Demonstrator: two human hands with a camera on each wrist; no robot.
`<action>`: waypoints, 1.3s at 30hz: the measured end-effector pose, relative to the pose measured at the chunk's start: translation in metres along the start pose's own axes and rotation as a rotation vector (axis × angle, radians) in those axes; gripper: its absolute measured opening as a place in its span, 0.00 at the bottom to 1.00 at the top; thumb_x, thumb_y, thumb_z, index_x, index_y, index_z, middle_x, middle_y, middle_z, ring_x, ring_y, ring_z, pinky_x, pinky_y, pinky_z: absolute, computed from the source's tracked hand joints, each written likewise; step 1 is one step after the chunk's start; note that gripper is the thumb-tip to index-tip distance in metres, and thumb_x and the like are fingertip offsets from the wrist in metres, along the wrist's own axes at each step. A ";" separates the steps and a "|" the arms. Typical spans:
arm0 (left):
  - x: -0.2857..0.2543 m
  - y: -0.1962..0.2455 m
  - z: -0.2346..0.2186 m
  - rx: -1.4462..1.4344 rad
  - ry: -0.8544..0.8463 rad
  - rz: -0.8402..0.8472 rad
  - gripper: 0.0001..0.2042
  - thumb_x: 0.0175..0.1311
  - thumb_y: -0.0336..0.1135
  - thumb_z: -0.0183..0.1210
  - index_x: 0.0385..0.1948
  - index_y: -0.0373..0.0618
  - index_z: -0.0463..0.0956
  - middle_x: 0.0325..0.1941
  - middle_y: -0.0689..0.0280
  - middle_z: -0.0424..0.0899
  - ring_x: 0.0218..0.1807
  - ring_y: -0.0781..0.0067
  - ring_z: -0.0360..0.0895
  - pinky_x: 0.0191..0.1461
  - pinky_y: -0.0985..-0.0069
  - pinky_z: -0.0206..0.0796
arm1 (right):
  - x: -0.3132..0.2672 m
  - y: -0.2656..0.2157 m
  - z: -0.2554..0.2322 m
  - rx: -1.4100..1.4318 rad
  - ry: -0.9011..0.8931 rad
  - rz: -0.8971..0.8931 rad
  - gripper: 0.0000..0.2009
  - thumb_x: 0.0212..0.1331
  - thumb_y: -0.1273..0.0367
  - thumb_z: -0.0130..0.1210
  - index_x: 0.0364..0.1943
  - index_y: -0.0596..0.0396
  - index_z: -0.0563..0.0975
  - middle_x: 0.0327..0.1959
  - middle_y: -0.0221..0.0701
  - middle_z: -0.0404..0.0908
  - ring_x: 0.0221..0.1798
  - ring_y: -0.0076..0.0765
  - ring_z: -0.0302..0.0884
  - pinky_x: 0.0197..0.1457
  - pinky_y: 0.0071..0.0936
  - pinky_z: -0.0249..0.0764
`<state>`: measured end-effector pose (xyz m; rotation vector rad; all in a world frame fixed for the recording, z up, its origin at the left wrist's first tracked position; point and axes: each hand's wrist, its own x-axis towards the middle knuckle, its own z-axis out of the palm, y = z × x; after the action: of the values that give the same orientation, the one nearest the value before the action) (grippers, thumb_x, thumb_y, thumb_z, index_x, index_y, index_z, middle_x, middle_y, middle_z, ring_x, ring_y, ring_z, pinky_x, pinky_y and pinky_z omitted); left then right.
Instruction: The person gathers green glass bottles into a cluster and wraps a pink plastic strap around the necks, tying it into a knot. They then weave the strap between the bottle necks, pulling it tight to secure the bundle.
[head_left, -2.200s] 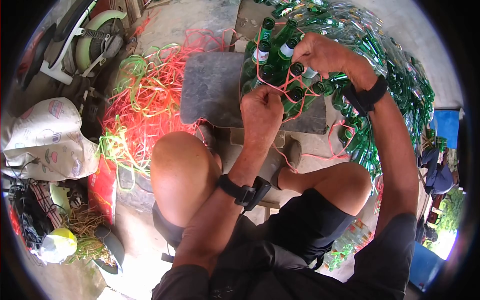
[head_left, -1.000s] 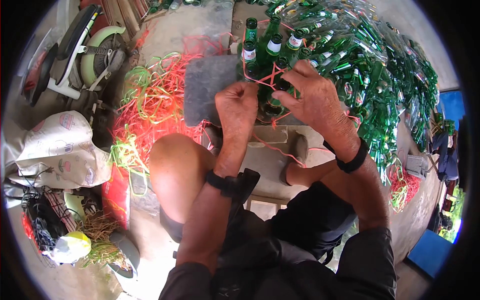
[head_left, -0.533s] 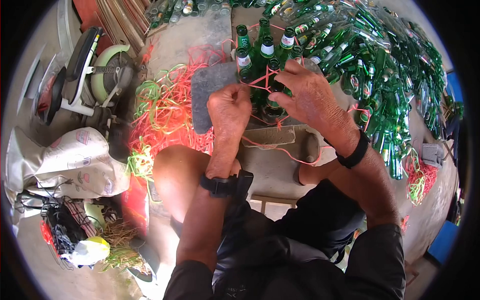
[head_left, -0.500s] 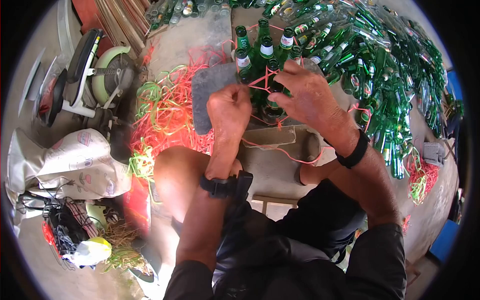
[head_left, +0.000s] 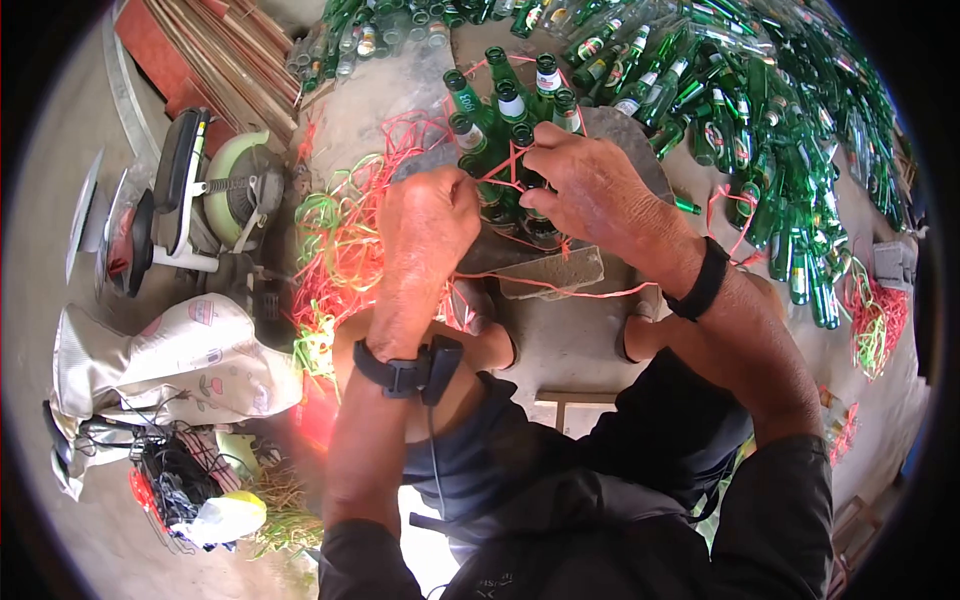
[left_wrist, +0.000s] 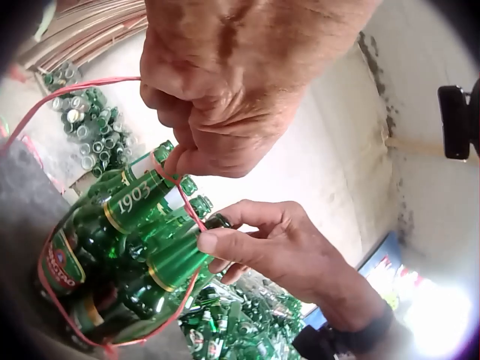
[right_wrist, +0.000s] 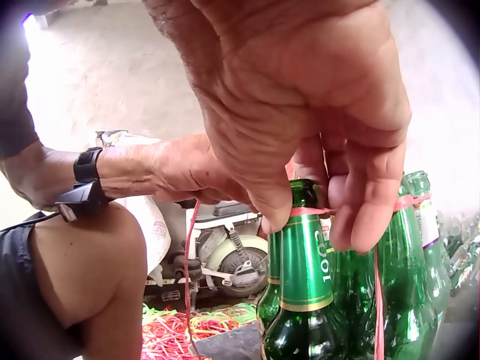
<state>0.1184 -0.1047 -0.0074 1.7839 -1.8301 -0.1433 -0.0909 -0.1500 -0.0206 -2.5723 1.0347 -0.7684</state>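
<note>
The green bottle [right_wrist: 306,262] stands upright beneath the right hand [head_left: 600,190], its neck within that narrow thumb-and-finger grip, while the left hand [head_left: 425,220], farther off to the bottle's left, holds pink string [left_wrist: 82,84] in curled fingers.

In the head view, the hands [head_left: 600,190] partly hide the upright bottles [head_left: 511,102]; the bottle pile [head_left: 714,138] is cut off.

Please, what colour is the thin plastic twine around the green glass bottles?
The thin plastic twine is pinkish red. It shows best in the left wrist view.
</note>
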 end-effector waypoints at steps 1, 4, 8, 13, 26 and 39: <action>0.003 0.000 -0.002 0.004 -0.006 0.004 0.06 0.59 0.33 0.61 0.27 0.44 0.85 0.27 0.49 0.84 0.32 0.40 0.83 0.36 0.52 0.74 | 0.000 0.001 0.001 0.007 0.006 -0.007 0.14 0.52 0.67 0.69 0.36 0.58 0.78 0.40 0.39 0.75 0.40 0.55 0.80 0.41 0.47 0.77; 0.012 0.003 -0.008 0.071 -0.015 0.148 0.06 0.58 0.32 0.61 0.25 0.43 0.84 0.26 0.50 0.83 0.31 0.41 0.83 0.34 0.52 0.74 | 0.001 0.001 0.002 -0.007 0.015 -0.007 0.12 0.51 0.67 0.67 0.37 0.56 0.81 0.40 0.39 0.78 0.41 0.52 0.83 0.43 0.47 0.80; 0.028 0.008 -0.014 0.121 -0.088 0.297 0.04 0.57 0.29 0.63 0.25 0.41 0.83 0.24 0.50 0.81 0.30 0.41 0.81 0.32 0.56 0.71 | 0.001 0.000 0.004 -0.005 0.012 0.009 0.11 0.52 0.67 0.67 0.37 0.57 0.81 0.41 0.39 0.78 0.41 0.52 0.83 0.44 0.46 0.80; 0.051 0.006 -0.016 0.171 -0.166 0.431 0.03 0.56 0.28 0.63 0.24 0.41 0.81 0.23 0.49 0.79 0.29 0.40 0.79 0.31 0.54 0.69 | 0.001 0.000 0.003 0.016 -0.001 0.015 0.11 0.53 0.68 0.66 0.37 0.58 0.81 0.41 0.39 0.78 0.40 0.51 0.83 0.45 0.45 0.81; 0.120 -0.011 -0.006 -0.006 -0.721 0.259 0.07 0.57 0.29 0.62 0.32 0.39 0.87 0.18 0.65 0.80 0.23 0.80 0.72 0.30 0.72 0.67 | 0.000 0.001 0.004 0.010 0.007 -0.013 0.11 0.51 0.69 0.66 0.37 0.58 0.79 0.39 0.39 0.77 0.37 0.51 0.84 0.41 0.44 0.81; 0.103 -0.042 0.001 -0.041 -0.650 0.183 0.10 0.62 0.23 0.61 0.40 0.43 0.89 0.25 0.64 0.86 0.29 0.82 0.76 0.37 0.76 0.72 | 0.000 0.000 0.004 -0.024 0.033 -0.035 0.11 0.50 0.71 0.64 0.37 0.59 0.79 0.39 0.39 0.77 0.35 0.49 0.84 0.39 0.42 0.82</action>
<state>0.1607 -0.2066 0.0055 1.6403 -2.3958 -0.7569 -0.0893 -0.1497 -0.0238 -2.6132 1.0167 -0.8144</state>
